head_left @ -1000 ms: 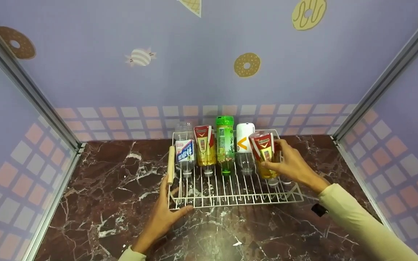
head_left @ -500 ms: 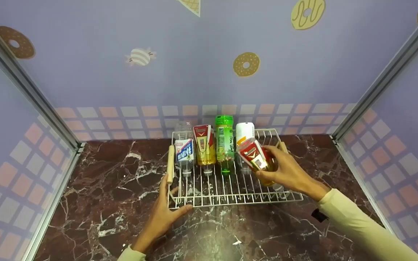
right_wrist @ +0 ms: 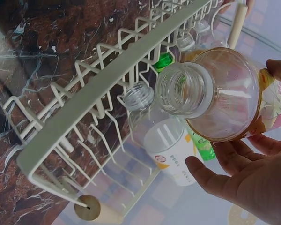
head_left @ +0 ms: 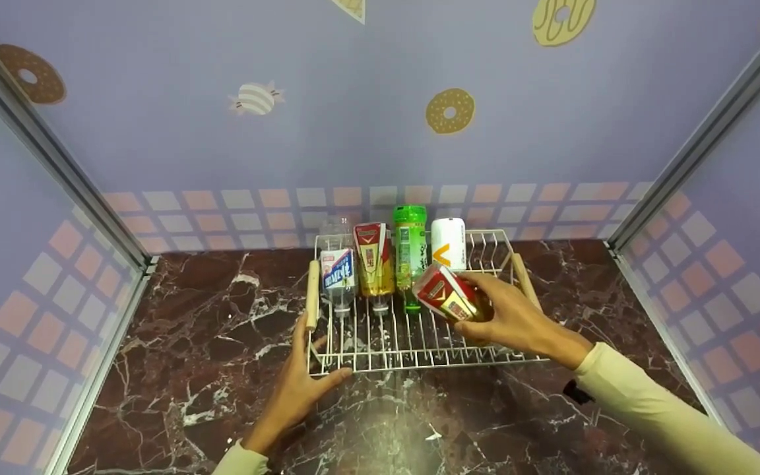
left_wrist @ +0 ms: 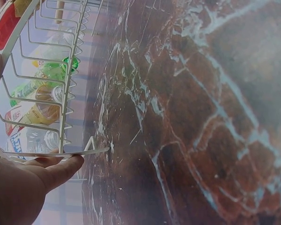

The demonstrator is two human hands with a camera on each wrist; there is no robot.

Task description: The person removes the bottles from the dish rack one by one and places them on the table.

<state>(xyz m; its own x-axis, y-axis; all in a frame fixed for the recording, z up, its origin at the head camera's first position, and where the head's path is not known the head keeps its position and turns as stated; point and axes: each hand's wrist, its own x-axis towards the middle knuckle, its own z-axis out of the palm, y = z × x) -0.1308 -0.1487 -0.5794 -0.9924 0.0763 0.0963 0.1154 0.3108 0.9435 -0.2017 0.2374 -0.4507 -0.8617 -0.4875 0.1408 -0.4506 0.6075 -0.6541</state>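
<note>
A plastic bottle with a red and yellow label is tilted over the right part of the white wire rack, its base toward the upper left. My right hand grips it around the side. In the right wrist view its clear, uncapped neck points toward the camera. My left hand holds the rack's front left corner, thumb along the front rail and fingers at the side beneath the wooden handle. In the left wrist view, its fingers lie under the end wire.
Along the rack's back stand several neck-down bottles: a clear one with a blue and white label, another red and yellow one, a green one and a white-labelled one. A second wooden handle is at the right end.
My right hand has lifted the red and yellow bottle from the rack's right end, moved it left and tipped it over. The left hand stays at the corner.
</note>
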